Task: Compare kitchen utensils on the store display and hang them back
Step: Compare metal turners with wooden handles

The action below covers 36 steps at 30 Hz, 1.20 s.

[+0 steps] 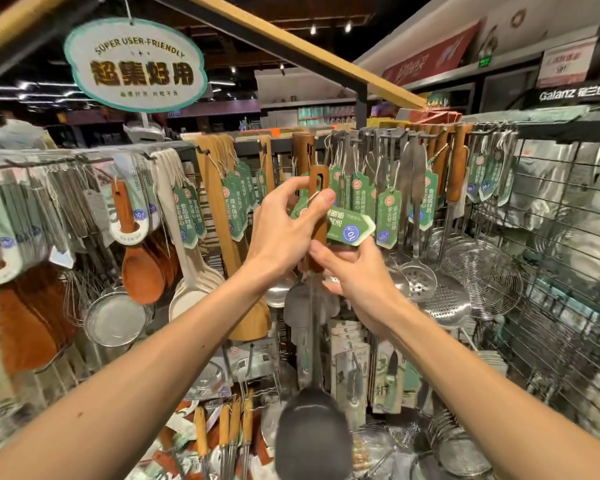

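Left hand [288, 226] grip is clamped: we see the fingers and thumb curled round the upper part of the wooden handle [317, 181] of a wooden-handled ladle [313, 431], just under the handle's slot. Right hand [357, 275] grip is also closed, pinching the lower end of the same handle, where the metal shaft starts. The ladle is held upright in front of the display rail, with its dark bowl low in the head view, between the two forearms. Its top sits just under another hanging wooden handle [302, 150]; we cannot tell if it is on a hook. A green tag [350, 225] on a string lies tilted between the two hands, touching the right hand's fingers.

Left of the hands we see wooden spatulas [222, 216], a brown rice paddle [142, 275] and a mesh strainer [115, 318]. Right of them are a slotted spoon [420, 282] and a wire skimmer [482, 275], hung against a wire grid rack [551, 271]. A hanging sign [136, 64] reads "SUPER USER-FRIENDLY" at upper left.
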Tool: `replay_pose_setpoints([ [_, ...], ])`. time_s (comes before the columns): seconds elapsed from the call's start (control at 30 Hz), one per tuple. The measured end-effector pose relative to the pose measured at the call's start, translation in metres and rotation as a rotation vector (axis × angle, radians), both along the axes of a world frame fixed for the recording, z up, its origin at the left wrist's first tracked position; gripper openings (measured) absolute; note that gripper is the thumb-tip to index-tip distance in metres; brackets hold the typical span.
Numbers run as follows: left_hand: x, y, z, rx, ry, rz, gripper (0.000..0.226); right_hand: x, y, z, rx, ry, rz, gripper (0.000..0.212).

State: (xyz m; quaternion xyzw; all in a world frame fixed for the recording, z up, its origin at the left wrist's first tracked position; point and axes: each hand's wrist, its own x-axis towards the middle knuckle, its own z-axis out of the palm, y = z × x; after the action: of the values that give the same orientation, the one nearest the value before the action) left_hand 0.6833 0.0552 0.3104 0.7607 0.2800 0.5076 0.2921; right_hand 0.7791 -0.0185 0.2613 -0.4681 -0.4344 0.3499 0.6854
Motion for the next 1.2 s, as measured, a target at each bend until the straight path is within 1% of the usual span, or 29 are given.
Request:
replay_pose_setpoints([
  [0.03, 0.002, 0.002, 0.002, -0.017, -0.020, -0.002, 0.051, -0.003, 0.002, 0.001, -0.020, 0.064, 0.060, 0.039],
  [0.07, 0.003, 0.003, 0.004, -0.027, -0.033, -0.003, 0.051, -0.005, 0.003, 0.002, -0.022, 0.098, 0.099, 0.032],
  [0.1, 0.005, 0.005, 0.006, -0.029, -0.034, -0.003, 0.049, -0.006, 0.005, 0.003, -0.018, 0.101, 0.107, 0.023],
  [0.13, 0.007, 0.007, 0.009, -0.028, -0.026, 0.001, 0.047, -0.006, 0.007, 0.005, -0.009, 0.085, 0.086, 0.019],
  [0.23, 0.012, 0.013, 0.018, 0.015, 0.027, 0.047, 0.049, 0.000, 0.014, 0.010, 0.018, 0.032, 0.012, 0.034],
  [0.3, 0.016, 0.014, 0.026, 0.044, 0.035, 0.048, 0.041, 0.002, 0.017, 0.017, 0.027, -0.009, 0.010, 0.039],
  [0.4, 0.021, 0.018, 0.038, 0.026, -0.010, 0.023, 0.035, 0.004, 0.022, 0.030, 0.048, -0.013, 0.019, 0.039],
  [0.53, 0.026, 0.025, 0.050, 0.073, -0.062, 0.079, 0.027, 0.007, 0.031, 0.047, 0.020, 0.023, -0.001, 0.035],
  [0.7, 0.031, 0.038, 0.046, 0.130, -0.045, 0.076, 0.039, 0.009, 0.039, 0.050, -0.024, 0.102, 0.046, 0.035],
  [0.83, 0.034, 0.051, 0.041, 0.156, 0.025, 0.075, 0.050, 0.013, 0.049, 0.050, -0.069, 0.100, 0.046, 0.036],
  [0.9, 0.036, 0.056, 0.042, 0.164, 0.070, 0.095, 0.051, 0.017, 0.057, 0.049, -0.084, 0.110, 0.032, 0.035],
  [1.03, 0.043, 0.065, 0.044, 0.195, 0.116, 0.121, 0.050, 0.026, 0.074, 0.045, -0.122, 0.012, -0.114, 0.037],
  [1.1, 0.047, 0.070, 0.044, 0.198, 0.142, 0.142, 0.050, 0.030, 0.085, 0.043, -0.148, -0.021, -0.164, 0.035],
  [1.2, 0.050, 0.080, 0.040, 0.224, 0.158, 0.149, 0.053, 0.035, 0.101, 0.040, -0.206, -0.128, -0.223, 0.034],
])
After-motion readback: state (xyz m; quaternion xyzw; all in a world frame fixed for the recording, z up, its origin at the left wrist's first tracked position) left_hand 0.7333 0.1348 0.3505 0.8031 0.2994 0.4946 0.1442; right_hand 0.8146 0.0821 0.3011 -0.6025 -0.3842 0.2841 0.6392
